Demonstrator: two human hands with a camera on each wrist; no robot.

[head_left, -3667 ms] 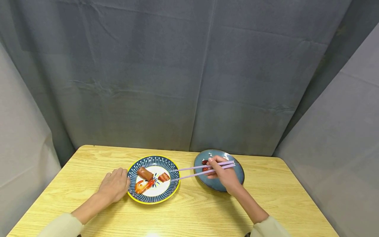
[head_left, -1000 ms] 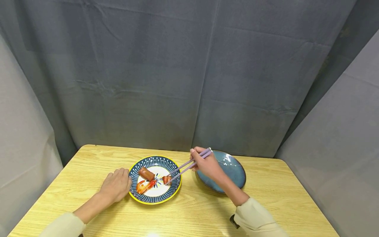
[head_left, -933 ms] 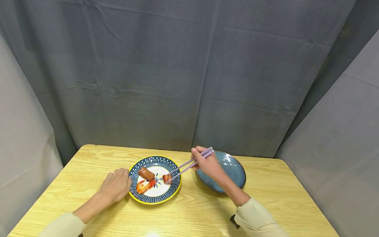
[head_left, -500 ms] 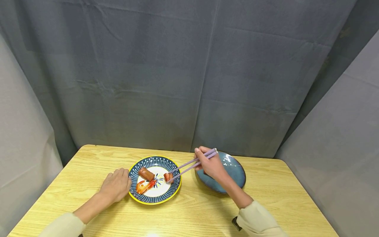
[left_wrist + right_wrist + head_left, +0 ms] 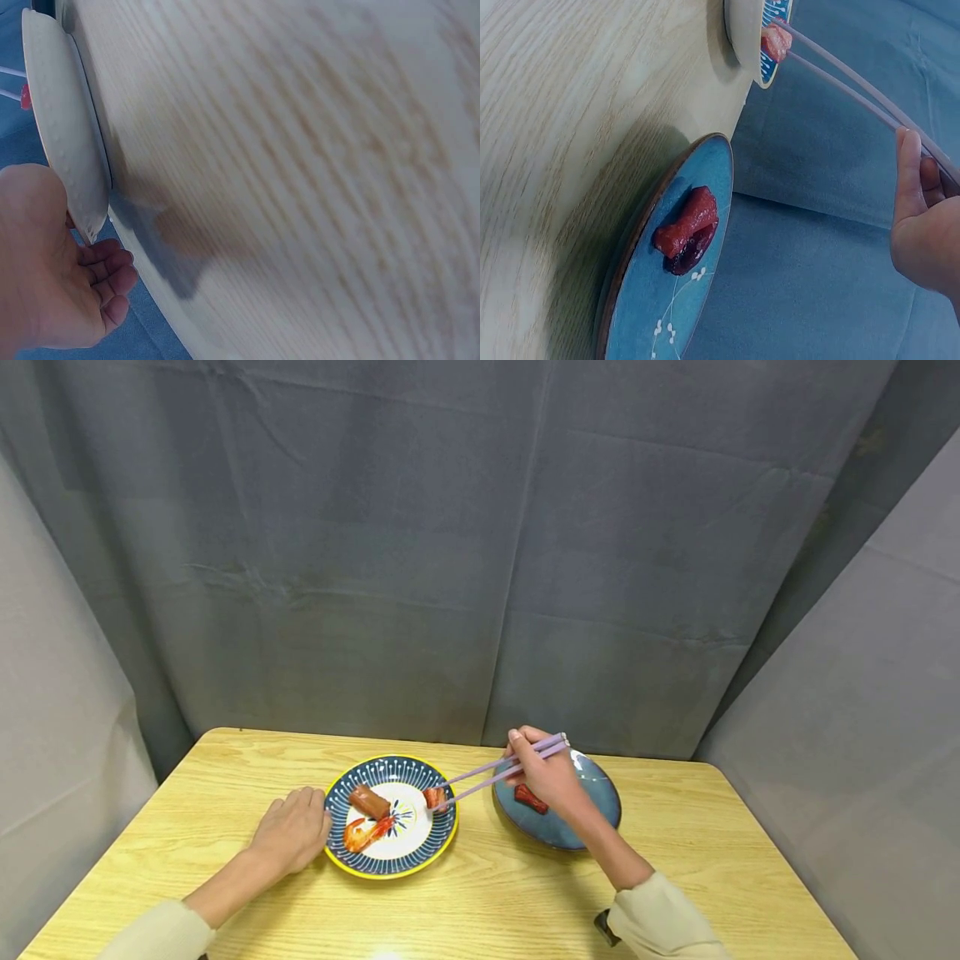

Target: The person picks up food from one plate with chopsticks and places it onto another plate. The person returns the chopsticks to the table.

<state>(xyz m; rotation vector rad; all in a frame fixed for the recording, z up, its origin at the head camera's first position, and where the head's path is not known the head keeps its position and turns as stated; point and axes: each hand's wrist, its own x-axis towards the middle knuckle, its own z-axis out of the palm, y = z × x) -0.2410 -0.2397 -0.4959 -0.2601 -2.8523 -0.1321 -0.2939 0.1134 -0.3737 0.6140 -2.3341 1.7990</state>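
My right hand (image 5: 546, 772) holds a pair of lilac chopsticks (image 5: 487, 772) above the blue plate (image 5: 600, 814). Their tips straddle a small reddish piece of meat (image 5: 435, 799) at the right side of the patterned plate (image 5: 389, 870), which has a yellow rim. On that plate also lie a brown roll-shaped piece (image 5: 369, 802) and an orange shrimp (image 5: 367, 835). At its left edge my left hand (image 5: 294, 828) grips the rim, fingers curled at it in the left wrist view. Dark red meat pieces (image 5: 688, 231) rest on the blue plate, seen in the right wrist view.
Both plates stand side by side on a light wooden table (image 5: 480, 902), with a strip of bare wood between them. A grey curtain (image 5: 480, 568) hangs behind the table's far edge, and pale cloth (image 5: 862, 735) closes off the right side.
My right hand has drawn back to the right, and the meat piece between the chopstick tips has shifted right towards the plate's rim. Dark red meat on the blue plate is uncovered. The left hand stays put.
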